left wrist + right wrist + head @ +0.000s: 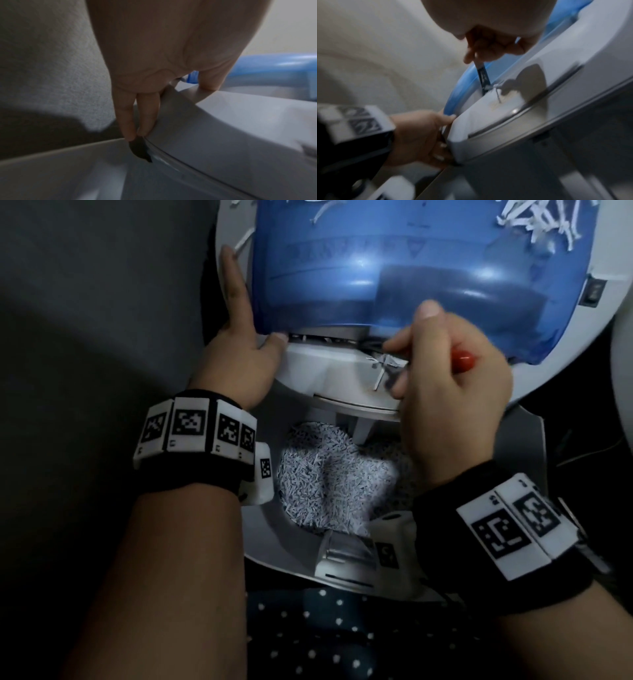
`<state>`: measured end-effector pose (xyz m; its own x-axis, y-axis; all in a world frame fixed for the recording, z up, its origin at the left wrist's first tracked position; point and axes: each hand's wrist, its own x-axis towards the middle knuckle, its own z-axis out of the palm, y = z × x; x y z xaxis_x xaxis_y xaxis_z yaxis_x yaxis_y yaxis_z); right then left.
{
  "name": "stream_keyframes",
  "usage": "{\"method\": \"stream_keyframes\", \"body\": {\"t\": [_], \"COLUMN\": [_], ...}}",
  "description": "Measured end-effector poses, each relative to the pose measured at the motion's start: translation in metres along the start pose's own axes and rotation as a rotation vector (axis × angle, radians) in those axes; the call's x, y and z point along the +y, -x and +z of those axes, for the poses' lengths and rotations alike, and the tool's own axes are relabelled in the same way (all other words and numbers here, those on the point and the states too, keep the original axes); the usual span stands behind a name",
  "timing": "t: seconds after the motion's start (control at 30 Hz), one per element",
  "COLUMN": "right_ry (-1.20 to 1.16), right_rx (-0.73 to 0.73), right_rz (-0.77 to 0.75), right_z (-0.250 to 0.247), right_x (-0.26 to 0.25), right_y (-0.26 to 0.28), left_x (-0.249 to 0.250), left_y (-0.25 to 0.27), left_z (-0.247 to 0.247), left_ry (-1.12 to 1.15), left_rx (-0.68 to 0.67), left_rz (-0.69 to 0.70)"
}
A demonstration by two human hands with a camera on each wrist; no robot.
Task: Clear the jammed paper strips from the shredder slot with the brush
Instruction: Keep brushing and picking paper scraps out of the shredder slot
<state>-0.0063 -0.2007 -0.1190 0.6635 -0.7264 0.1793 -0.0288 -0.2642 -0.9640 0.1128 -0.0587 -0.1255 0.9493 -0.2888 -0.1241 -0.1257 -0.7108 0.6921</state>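
The shredder head (329, 374) is grey with a translucent blue cover (411, 251); its slot (325, 338) runs along the cover's near edge. My right hand (445, 405) grips a brush with a red handle end (462, 359), and the dark brush tip (482, 75) pokes into the slot. A small tangle of white paper strips (385, 364) hangs out of the slot beside the tip, seen also as strips (498, 93) in the right wrist view. My left hand (239, 354) holds the head's left corner, thumb on top by the slot, fingers (440, 147) curled round the edge.
Below the head, the open bin (260, 546) holds a heap of shredded paper (325, 474). Several loose strips (524, 220) lie on the blue cover at the far right. A black switch (594, 292) sits on the right rim. Dotted dark fabric (325, 638) is nearest me.
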Motion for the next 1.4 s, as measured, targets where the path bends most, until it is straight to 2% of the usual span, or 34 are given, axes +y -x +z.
{"method": "stream_keyframes", "body": {"t": [0.13,0.27,0.43,0.6,0.67,0.8,0.83,0.93,1.0,1.1,1.17,1.2,1.27,1.33,1.4], "right_ry": [0.008,0.181,0.372,0.209,0.111,-0.078,-0.075,0.032,0.042,-0.109,-0.095,-0.053,0.030,-0.010,-0.080], "right_rx": [0.177,0.221,0.070,-0.186,-0.179,0.017,0.020,-0.162,-0.204,-0.084,0.007,-0.007,-0.138,-0.284,-0.313], "right_rz": [-0.086,-0.032,-0.096,0.036,0.090,0.176,0.168,0.054,0.038,0.135,0.141,0.118,0.066,0.069,0.060], "right_z": [-0.024,-0.037,-0.024,-0.016,-0.019,-0.015,-0.010,0.008,0.011,0.005,0.003,0.005,0.012,0.016,0.015], "right_x": [-0.005,0.003,0.014,0.020,0.023,0.022,0.021,0.018,0.016,0.014,0.015,0.016,0.016,0.013,0.009], "right_y": [-0.013,-0.023,-0.012,-0.006,-0.010,-0.009,-0.005,0.012,0.013,0.003,0.000,0.002,0.010,0.013,0.010], "left_x": [0.002,0.003,0.004,0.007,0.006,0.008,0.008,0.008,0.009,0.008,0.007,0.007,0.006,0.004,0.003], "left_y": [-0.001,0.000,0.001,0.002,0.002,0.003,0.003,0.004,0.004,0.004,0.003,0.003,0.002,0.001,0.000], "left_z": [0.001,0.003,0.003,0.001,0.001,0.001,0.001,0.000,0.000,0.000,0.001,0.001,0.002,0.002,0.003], "left_ry": [0.006,0.004,-0.001,-0.009,-0.009,-0.022,-0.023,-0.020,-0.025,-0.025,-0.021,-0.018,-0.022,-0.025,-0.027], "left_rx": [0.013,0.018,0.029,0.021,0.032,0.027,0.024,0.013,0.003,0.007,0.002,0.001,0.006,0.014,0.018], "left_rz": [-0.007,-0.009,-0.026,-0.044,-0.045,-0.045,-0.044,-0.036,-0.037,-0.025,-0.019,-0.018,-0.016,0.000,0.012]}}
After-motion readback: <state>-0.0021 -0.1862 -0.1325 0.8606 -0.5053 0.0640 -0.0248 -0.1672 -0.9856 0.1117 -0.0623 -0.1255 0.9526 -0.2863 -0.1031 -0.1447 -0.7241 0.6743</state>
